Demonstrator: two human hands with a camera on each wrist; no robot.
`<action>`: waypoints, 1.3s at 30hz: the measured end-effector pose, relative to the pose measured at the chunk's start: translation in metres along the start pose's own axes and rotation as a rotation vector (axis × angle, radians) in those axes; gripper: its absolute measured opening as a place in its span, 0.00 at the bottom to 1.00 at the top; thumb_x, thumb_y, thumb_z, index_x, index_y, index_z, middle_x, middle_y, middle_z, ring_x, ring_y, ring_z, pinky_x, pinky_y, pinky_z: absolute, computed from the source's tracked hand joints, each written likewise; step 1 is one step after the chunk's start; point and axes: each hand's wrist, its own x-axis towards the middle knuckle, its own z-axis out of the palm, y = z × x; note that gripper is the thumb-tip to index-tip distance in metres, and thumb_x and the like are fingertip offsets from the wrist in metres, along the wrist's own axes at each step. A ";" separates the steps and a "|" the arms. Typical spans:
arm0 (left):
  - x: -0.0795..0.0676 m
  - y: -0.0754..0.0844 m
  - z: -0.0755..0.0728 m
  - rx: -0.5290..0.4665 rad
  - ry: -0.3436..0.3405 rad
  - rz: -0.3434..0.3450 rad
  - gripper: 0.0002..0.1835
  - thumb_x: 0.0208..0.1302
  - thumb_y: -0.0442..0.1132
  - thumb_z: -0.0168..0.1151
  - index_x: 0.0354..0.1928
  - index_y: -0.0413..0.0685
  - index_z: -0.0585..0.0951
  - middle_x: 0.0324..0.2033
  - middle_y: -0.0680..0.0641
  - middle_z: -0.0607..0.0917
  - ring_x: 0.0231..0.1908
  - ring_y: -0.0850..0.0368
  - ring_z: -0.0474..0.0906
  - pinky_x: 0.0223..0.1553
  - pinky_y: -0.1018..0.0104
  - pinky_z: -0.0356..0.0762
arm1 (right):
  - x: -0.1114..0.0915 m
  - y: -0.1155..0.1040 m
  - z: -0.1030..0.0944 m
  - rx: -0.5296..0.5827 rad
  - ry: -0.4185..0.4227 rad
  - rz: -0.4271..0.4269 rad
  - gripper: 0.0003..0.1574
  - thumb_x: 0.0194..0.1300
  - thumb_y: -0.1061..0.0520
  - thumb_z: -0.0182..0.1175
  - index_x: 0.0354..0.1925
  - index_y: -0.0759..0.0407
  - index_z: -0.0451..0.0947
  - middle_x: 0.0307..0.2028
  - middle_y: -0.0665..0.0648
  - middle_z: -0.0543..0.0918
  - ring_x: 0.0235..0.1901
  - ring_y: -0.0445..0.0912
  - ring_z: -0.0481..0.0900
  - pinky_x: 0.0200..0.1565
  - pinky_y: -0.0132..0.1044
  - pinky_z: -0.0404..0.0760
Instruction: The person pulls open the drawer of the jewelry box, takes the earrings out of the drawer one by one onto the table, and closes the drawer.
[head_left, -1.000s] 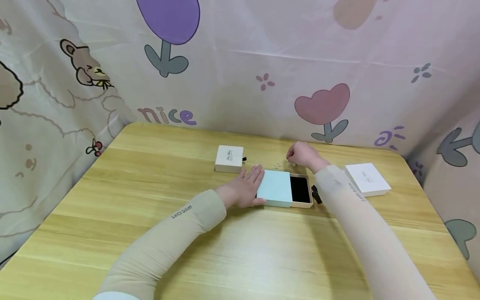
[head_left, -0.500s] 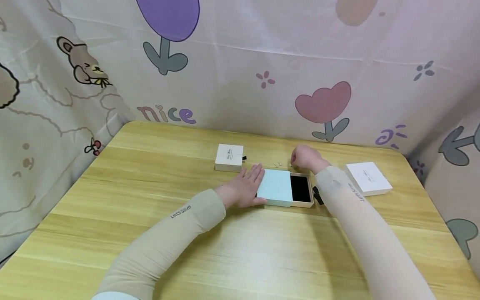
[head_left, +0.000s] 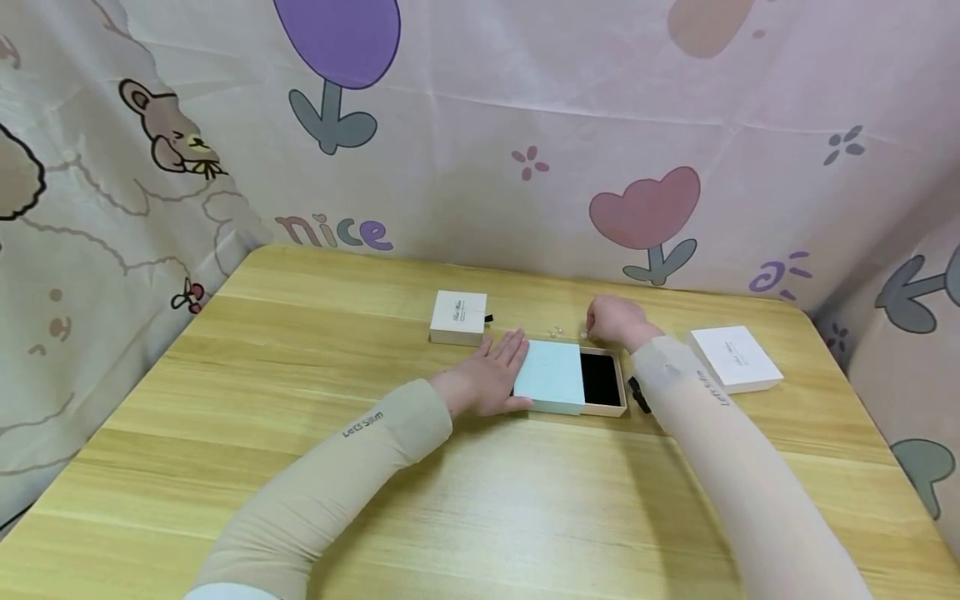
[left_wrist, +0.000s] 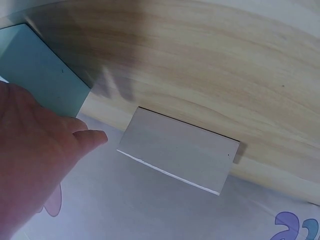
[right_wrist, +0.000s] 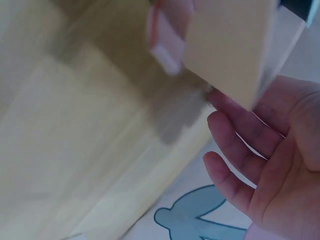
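Since a second ago, the right hand (head_left: 617, 321) has shifted slightly rightward and nearer the wearer, while the left hand (head_left: 486, 380) stays put. On my feed the left fingers are straight and spread, bracing the end of a flat, pale-blue rectangular box sleeve (head_left: 550, 375) without gripping it. From that sleeve's right end, a tan-walled drawer with a black lining (head_left: 606, 410) sticks partway out, a black ribbon pull (head_left: 638, 394) just beside it. The right fingers are bent, with a tiny pale piece (head_left: 584, 335) at their tips; I cannot tell whether they pinch it, since the right wrist view hides the thumb. More small, whitish, bead-like pieces (head_left: 556, 332) lie on the wooden table behind the sleeve. A small white box with a black tab (head_left: 459, 317) and a larger white box (head_left: 735, 358) stand closed to either side. I judge the drawer's opening done and the picking up barely begun: those pieces lie outside the drawer, which is not yet shut.
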 end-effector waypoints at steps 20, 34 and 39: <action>-0.001 -0.010 0.008 -0.221 0.079 0.063 0.52 0.62 0.69 0.44 0.73 0.39 0.38 0.74 0.40 0.35 0.73 0.48 0.30 0.73 0.50 0.37 | -0.071 0.028 0.003 0.148 -0.038 -0.220 0.52 0.58 0.41 0.63 0.66 0.73 0.57 0.65 0.72 0.63 0.65 0.66 0.59 0.65 0.59 0.59; 0.009 -0.016 -0.005 -0.309 0.090 0.065 0.57 0.53 0.64 0.62 0.72 0.38 0.45 0.73 0.41 0.48 0.73 0.48 0.46 0.72 0.59 0.49 | -0.088 0.027 0.023 0.049 -0.076 -0.236 0.62 0.47 0.41 0.71 0.68 0.71 0.53 0.66 0.70 0.62 0.66 0.66 0.59 0.64 0.60 0.61; 0.012 -0.015 -0.009 -0.351 0.088 0.042 0.55 0.52 0.61 0.66 0.72 0.39 0.50 0.72 0.43 0.53 0.70 0.48 0.54 0.70 0.59 0.55 | -0.089 0.028 0.024 0.058 -0.066 -0.234 0.62 0.47 0.42 0.71 0.68 0.71 0.53 0.66 0.71 0.61 0.65 0.66 0.59 0.65 0.59 0.60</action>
